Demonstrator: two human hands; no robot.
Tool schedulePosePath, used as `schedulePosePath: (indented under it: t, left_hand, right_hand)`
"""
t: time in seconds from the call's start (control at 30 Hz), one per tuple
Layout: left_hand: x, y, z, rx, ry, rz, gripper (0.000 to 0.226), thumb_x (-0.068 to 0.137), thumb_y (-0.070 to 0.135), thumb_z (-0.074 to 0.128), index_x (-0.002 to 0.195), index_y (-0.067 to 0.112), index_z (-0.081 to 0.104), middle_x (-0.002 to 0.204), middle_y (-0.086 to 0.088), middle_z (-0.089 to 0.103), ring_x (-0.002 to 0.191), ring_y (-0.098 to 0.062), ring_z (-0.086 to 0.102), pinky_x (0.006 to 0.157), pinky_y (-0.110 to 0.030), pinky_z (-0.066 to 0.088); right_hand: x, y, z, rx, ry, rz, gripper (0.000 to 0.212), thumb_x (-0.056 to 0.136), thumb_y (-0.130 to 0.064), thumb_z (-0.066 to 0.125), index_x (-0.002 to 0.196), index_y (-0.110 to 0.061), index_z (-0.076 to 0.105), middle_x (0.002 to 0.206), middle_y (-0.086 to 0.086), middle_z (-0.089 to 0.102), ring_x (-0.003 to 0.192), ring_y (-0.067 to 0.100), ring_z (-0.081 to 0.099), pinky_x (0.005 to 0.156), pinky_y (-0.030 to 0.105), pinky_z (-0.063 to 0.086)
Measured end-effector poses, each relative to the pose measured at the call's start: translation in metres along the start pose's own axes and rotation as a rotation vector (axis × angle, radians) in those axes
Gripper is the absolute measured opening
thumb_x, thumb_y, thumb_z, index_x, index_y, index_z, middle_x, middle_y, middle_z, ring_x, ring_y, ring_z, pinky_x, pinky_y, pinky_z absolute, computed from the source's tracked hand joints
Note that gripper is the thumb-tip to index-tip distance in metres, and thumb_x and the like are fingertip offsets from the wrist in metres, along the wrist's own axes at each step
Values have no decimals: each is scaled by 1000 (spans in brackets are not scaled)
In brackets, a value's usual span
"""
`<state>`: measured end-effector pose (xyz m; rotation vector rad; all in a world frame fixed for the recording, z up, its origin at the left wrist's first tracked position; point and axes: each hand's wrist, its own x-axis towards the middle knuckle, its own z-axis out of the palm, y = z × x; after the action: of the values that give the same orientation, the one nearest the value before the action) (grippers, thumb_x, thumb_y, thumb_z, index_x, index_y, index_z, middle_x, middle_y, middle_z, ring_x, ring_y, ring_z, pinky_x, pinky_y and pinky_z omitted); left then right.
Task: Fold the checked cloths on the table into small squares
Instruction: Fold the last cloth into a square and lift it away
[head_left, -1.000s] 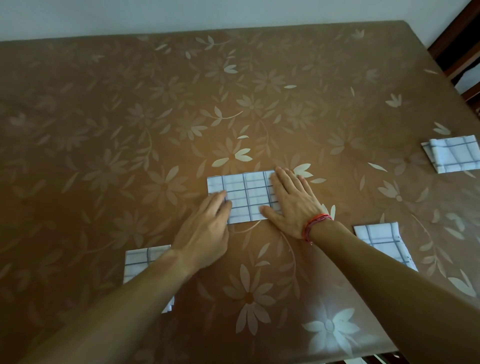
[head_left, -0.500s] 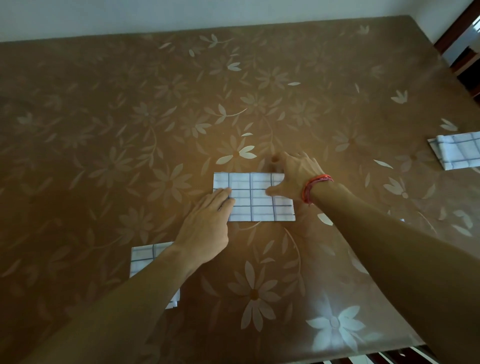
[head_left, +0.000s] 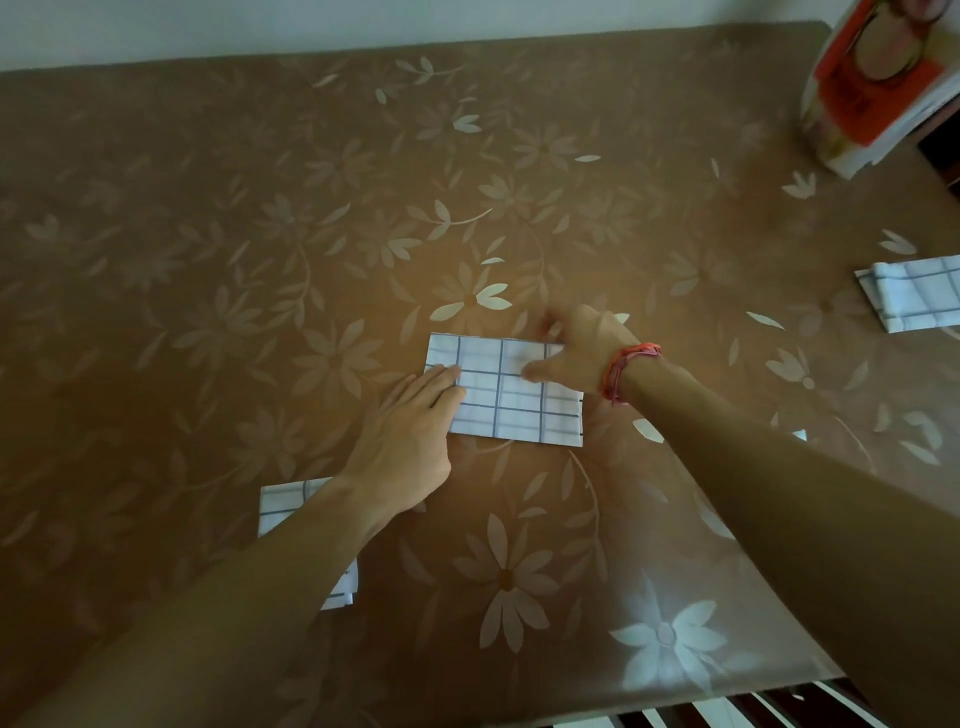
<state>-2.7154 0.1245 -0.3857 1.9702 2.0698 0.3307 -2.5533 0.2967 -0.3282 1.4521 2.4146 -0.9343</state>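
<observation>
I count four white cloths with thin dark checks. The centre cloth is folded into a flat rectangle with its long side running left to right. The left hand rests with straight fingers on its left edge. The right hand seems to pinch its far right corner, though that hand is blurred. The left cloth lies folded nearer the viewer and is only partly in my view. The right cloth lies folded, well apart, cut off by the frame's right edge. Only a sliver of the fourth cloth shows.
</observation>
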Motion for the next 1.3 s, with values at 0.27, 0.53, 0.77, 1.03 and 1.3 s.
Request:
schedulePosePath:
  t: [0.27, 0.53, 0.77, 1.03, 1.3]
  left_hand:
    - [-4, 3, -5, 35, 33, -1, 60, 72, -8, 66, 130, 3, 56, 144, -12, 49, 137, -26, 41, 114, -46, 32]
    - [-13, 11, -7, -21, 106, 54, 57, 76, 1, 71, 131, 3, 55, 137, -10, 55, 130, -24, 47, 112, -35, 32]
    - [-21, 21, -3, -47, 106, 50, 59, 82, 12, 72, 135, 3, 51, 137, -11, 54, 129, -25, 48, 108, -40, 40]
    - [-26, 18, 1, 31, 173, 62, 39, 93, 19, 55, 128, 1, 57, 131, -14, 58, 123, -28, 52, 103, -43, 44]
    - [-33, 13, 4, 51, 164, 28, 47, 81, -2, 70, 126, 0, 60, 129, -16, 61, 124, -31, 55, 109, -45, 37]
  right_hand:
    - [-3, 6, 13, 272, 31, 163, 20, 82, -27, 66, 88, -11, 74, 80, 5, 70, 66, 17, 63, 58, 26, 53]
    - [-25, 13, 29, 647, 154, 326, 15, 83, -17, 63, 69, -20, 66, 71, 4, 67, 68, 26, 70, 62, 38, 61]
    - [-47, 2, 49, 1199, 107, 548, 9, 85, -3, 65, 78, -8, 62, 71, 8, 64, 55, 16, 63, 46, 31, 57]
    - [-59, -4, 65, 1457, 12, 602, 17, 77, 5, 61, 93, 3, 65, 81, 17, 64, 64, 28, 67, 56, 35, 56]
    - [-68, 4, 62, 1041, 15, 216, 58, 76, -9, 77, 128, -21, 52, 114, -3, 67, 96, 20, 69, 79, 40, 59]
